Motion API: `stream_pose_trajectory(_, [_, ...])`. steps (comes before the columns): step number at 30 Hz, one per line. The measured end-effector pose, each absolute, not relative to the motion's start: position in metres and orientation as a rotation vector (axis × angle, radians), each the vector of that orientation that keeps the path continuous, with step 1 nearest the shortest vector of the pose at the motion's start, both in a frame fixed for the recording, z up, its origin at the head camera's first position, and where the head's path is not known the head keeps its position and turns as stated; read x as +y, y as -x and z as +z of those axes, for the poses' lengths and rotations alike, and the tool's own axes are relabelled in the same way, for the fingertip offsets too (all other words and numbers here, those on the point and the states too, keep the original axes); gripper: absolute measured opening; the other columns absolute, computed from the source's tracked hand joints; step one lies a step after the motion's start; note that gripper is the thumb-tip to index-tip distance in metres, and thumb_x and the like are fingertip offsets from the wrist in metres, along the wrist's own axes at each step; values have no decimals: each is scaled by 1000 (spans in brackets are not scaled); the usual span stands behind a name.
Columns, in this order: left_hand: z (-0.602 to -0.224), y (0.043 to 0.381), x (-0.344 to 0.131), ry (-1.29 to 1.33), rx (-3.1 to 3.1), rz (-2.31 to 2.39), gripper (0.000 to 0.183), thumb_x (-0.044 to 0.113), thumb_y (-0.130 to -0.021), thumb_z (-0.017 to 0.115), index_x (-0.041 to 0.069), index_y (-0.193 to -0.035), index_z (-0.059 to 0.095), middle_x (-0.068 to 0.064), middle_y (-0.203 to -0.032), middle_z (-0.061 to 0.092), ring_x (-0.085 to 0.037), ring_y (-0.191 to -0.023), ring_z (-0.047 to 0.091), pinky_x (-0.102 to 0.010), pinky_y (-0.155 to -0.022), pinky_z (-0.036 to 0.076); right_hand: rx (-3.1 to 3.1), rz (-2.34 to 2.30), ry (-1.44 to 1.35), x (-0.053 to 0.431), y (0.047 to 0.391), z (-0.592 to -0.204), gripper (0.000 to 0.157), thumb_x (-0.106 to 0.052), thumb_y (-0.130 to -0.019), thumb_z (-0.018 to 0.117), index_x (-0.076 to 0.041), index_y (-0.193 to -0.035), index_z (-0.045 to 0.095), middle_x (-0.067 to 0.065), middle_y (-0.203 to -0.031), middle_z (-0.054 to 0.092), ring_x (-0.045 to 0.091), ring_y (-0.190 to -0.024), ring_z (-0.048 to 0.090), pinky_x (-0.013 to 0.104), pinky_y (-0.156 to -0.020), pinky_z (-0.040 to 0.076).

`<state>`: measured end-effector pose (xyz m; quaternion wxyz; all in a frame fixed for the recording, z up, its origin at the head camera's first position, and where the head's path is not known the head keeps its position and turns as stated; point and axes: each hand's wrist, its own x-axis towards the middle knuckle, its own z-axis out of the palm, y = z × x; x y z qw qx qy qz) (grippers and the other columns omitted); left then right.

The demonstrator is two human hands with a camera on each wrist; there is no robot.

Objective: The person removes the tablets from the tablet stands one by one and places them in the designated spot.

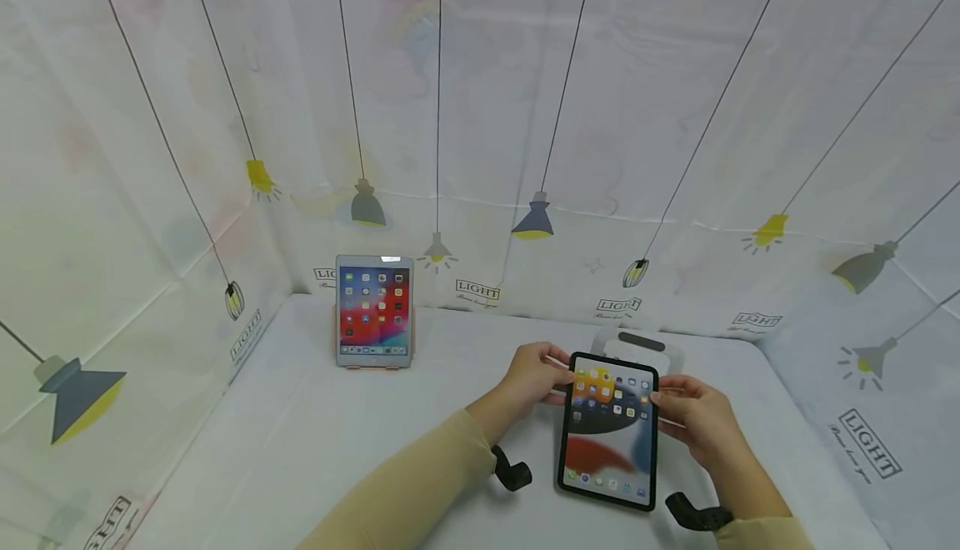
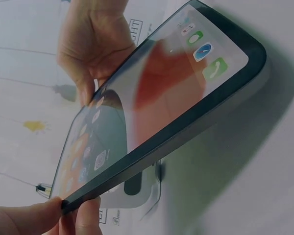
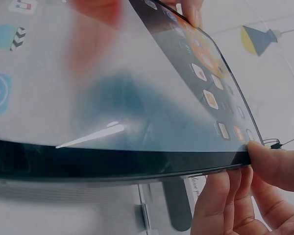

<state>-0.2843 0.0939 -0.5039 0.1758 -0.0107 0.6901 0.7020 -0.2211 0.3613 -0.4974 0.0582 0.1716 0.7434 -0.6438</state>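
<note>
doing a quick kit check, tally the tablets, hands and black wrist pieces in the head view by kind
Tablets: 2 (black-edged tablet, pale-edged tablet)
Hands: 2 (left hand, right hand)
Black wrist pieces: 2 (left wrist piece, right wrist piece)
Total: 6

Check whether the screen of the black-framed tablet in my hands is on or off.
On. The black-framed tablet displays app icons over a wallpaper with dark and red shapes.
</note>
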Motion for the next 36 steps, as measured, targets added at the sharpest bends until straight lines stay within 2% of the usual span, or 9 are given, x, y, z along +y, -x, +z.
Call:
stream_pose_trajectory(7, [-513, 279, 91, 43, 1940, 1980, 17, 0, -91, 79, 10, -102, 73, -6, -93, 75, -17, -79, 77, -30, -60, 66, 2235, -1931, -554, 358, 218, -505, 24, -11, -100, 75, -10, -122, 67, -10, -92, 74, 11, -82, 74, 30, -74, 65])
stream_pose_trajectory(13, [-521, 277, 90, 43, 1925, 1970, 16, 0, -90, 80, 10, -101, 73, -6, -93, 76, -17, -77, 77, -29, -58, 65, 2152, -1963, -601, 358, 214, -513, 17, -10, -100, 74, -13, -116, 69, -9, -93, 75, 13, -82, 74, 31, -74, 64])
stream_pose_trajectory(24, [-528, 270, 82, 45, 1930, 1945, 16, 0, -90, 80, 10, -99, 72, -7, -92, 76, -17, -75, 77, -28, -55, 64, 2111, -1968, -615, 353, 211, -521, 15, -10, -100, 74, -14, -113, 71, -6, -93, 77, 14, -80, 74, 31, -71, 64])
stream_pose_trajectory(30, [-530, 265, 83, 54, 1940, 1936, 16, -1, -90, 79, 9, -100, 72, -6, -90, 76, -15, -72, 76, -25, -51, 62, 2114, -1934, -641, 353, 208, -525, 15, -10, -100, 73, -15, -114, 72, -6, -94, 77, 15, -79, 73, 30, -69, 63])
stream_pose_trajectory(36, [-531, 258, 84, 59, 1976, 1920, 16, -2, -90, 78, 8, -100, 73, -6, -89, 75, -14, -70, 75, -26, -51, 62, 2122, -1899, -680, 352, 205, -527, 23, -10, -99, 74, -9, -121, 68, -4, -95, 76, 17, -80, 73, 31, -69, 63])
